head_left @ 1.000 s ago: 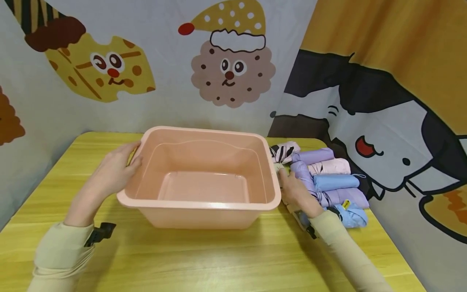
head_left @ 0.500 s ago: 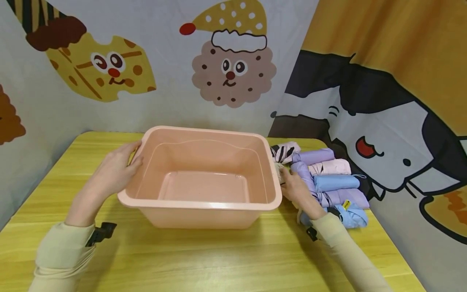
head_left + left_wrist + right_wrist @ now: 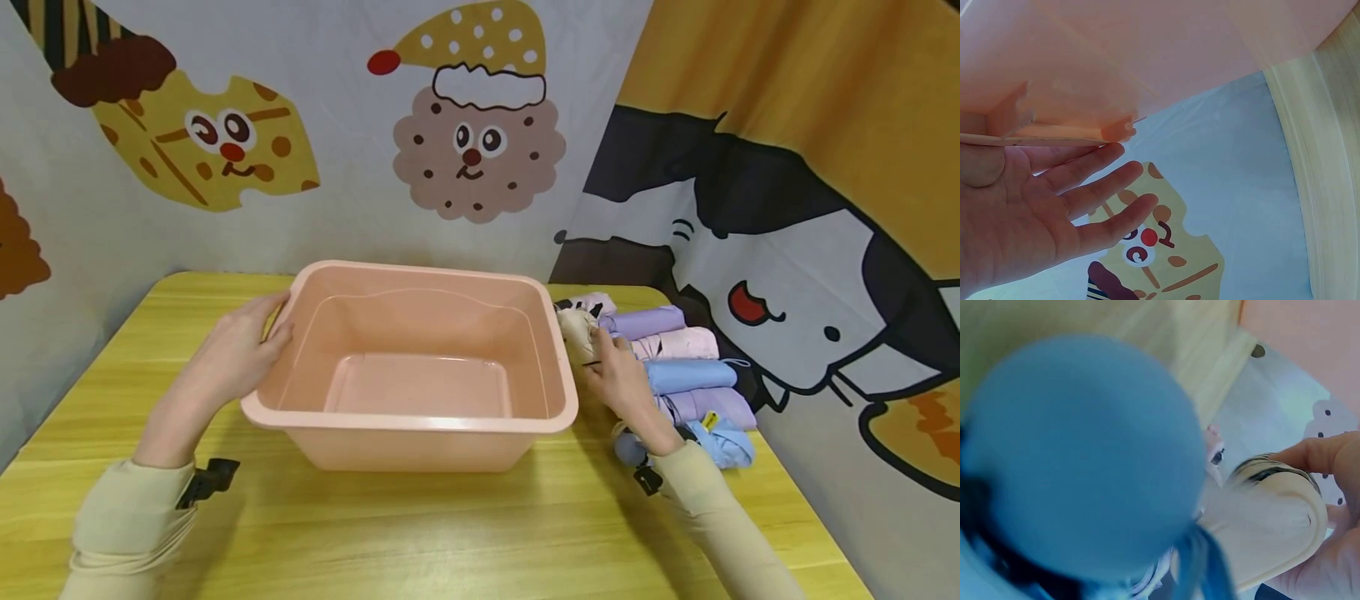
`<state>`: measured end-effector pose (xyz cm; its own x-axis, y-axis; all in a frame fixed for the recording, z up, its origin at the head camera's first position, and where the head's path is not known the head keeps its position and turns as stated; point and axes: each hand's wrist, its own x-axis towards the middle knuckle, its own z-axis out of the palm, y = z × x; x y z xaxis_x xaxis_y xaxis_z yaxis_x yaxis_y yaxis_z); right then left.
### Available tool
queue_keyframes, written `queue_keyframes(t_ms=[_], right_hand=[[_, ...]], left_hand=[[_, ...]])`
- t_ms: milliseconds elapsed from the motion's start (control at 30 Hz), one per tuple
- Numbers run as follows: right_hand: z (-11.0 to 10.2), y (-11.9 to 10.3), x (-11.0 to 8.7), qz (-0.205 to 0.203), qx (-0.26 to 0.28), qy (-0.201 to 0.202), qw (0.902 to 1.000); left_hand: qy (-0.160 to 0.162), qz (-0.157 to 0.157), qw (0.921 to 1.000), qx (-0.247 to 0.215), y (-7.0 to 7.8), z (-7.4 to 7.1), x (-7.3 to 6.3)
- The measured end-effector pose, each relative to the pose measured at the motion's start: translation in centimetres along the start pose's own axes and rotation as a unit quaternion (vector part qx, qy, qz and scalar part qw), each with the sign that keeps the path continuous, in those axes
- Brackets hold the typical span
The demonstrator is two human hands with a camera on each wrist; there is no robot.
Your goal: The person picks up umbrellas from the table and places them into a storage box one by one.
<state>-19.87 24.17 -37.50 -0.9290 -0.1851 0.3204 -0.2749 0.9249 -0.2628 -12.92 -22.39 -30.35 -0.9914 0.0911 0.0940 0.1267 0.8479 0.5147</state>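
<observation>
In the head view a pink plastic basin (image 3: pixel 408 448) stands on the table. My left hand (image 3: pixel 237 347) rests at its left rim. In the left wrist view the fingers (image 3: pixel 1107 197) of that hand are stretched and spread, fingertips right under the rim. To the basin's right, my right hand (image 3: pixel 624 385) grips a cream folded umbrella (image 3: pixel 576 332), which leans close along the basin wall. The right wrist view has the cream umbrella's fabric (image 3: pixel 1260 531) between thumb and fingers. A blue rounded handle (image 3: pixel 1085 456) with a strap fills the near part of that view.
Right of my right hand, several folded umbrellas lie in a pile, among them a purple one (image 3: pixel 645 321), a pale pink one (image 3: pixel 678 342) and a blue one (image 3: pixel 693 377). A cartoon-printed cloth (image 3: pixel 337 225) hangs behind the wooden table (image 3: pixel 420 533).
My right hand has raised the cream umbrella slightly and shifted it to the right, so more of it shows beside the basin. The left hand and the basin stay in place.
</observation>
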Motion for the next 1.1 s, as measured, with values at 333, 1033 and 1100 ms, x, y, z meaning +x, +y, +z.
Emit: queue_keyframes(t_ms=[333, 1033, 1100], right_hand=[[-1.1, 0.1, 1.6, -0.042, 0.011, 0.102, 0.9938], [-4.9, -4.4, 5.2, -0.157, 0.008, 0.192, 0.9686], [-5.4, -5.0, 5.6, -0.169, 0.009, 0.193, 0.9667]], left_hand=[[0.003, -0.001, 1.0, 0.002, -0.1, -0.1, 0.1], [0.002, 0.003, 1.0, 0.001, -0.1, -0.2, 0.2], [0.002, 0.002, 1.0, 0.002, -0.1, -0.2, 0.2]])
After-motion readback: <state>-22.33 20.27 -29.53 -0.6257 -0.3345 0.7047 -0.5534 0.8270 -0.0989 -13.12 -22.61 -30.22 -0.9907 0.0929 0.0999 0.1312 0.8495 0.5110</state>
